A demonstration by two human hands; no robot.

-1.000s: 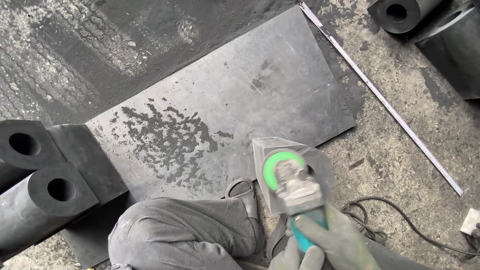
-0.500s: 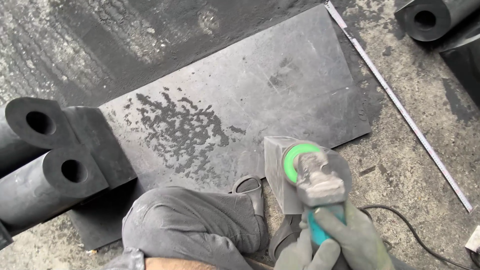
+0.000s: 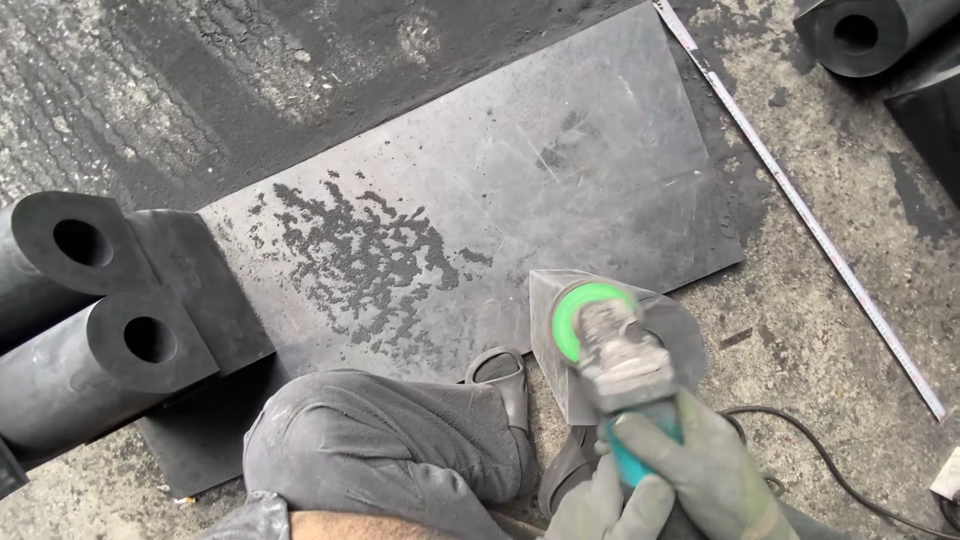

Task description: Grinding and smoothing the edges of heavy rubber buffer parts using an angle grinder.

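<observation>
My right hand (image 3: 705,465), in a grey-green glove, grips the teal body of an angle grinder (image 3: 625,365). My left hand (image 3: 595,510), also gloved, is closed around the grinder's body at the bottom edge. The grinder's green disc (image 3: 580,315) rests on a small grey wedge-shaped piece (image 3: 680,330) lying at the near edge of a large dark sheet (image 3: 520,180) on the ground. My bent knee (image 3: 380,440) and a sandalled foot (image 3: 500,375) are just left of the grinder.
Two black rubber blocks with round holes (image 3: 110,330) lie on the sheet's left end. Another such block (image 3: 860,35) sits at the top right. A long measuring tape (image 3: 800,215) runs diagonally along the right. A black cable (image 3: 830,470) trails over rough concrete.
The view has drifted so the sheet and blocks sit further right in frame. The grinder stays on the small grey piece, with both hands holding it as before.
</observation>
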